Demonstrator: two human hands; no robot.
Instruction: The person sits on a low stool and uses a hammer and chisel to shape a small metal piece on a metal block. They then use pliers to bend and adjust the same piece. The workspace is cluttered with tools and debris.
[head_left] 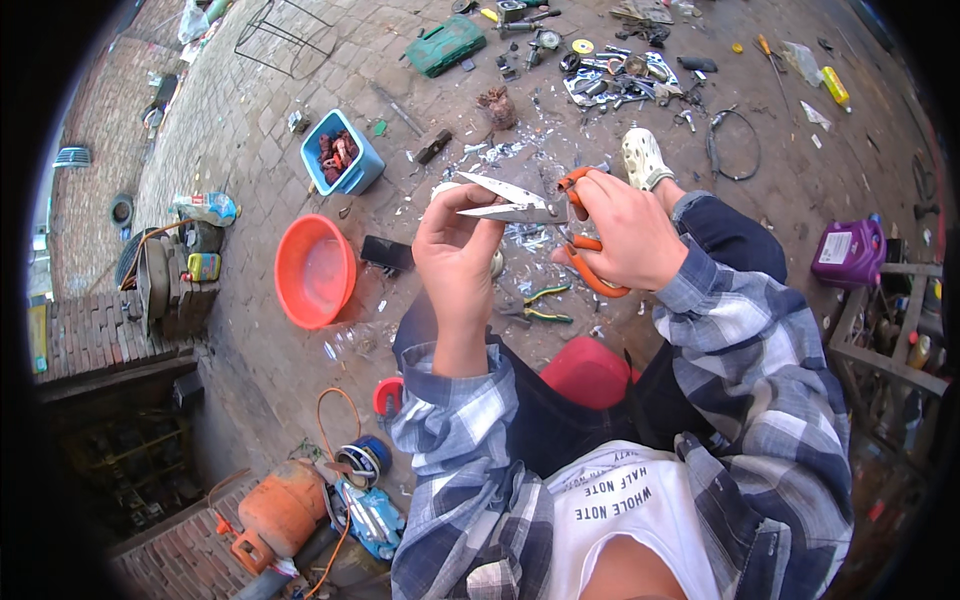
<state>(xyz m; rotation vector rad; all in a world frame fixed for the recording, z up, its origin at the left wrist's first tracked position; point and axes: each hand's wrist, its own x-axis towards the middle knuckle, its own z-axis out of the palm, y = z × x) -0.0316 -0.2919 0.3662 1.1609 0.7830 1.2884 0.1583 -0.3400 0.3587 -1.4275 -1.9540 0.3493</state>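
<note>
Orange-handled scissors (pixel 535 212) are gripped in my right hand (pixel 635 232), with fingers and thumb on the handles. Their two metal blades stand apart and point left. My left hand (pixel 455 245) is closed, its fingers curled and the thumb bent in, right at the blade tips. Whatever lies between its fingers is too small or hidden to make out. Below, on the ground, lie pliers with green-yellow handles (pixel 545 300). Small white scraps (pixel 530 240) are strewn on the ground beneath the scissors.
An orange-red basin (pixel 315 272), a blue tub (pixel 360 175) with reddish-brown pieces and a hammer (pixel 433 148) are ahead on the left. Metal parts (pixel 620 80) and a green case (pixel 445 45) lie farther off. A purple jug (pixel 848 250) stands right; an orange gas cylinder (pixel 285 505) is lower left.
</note>
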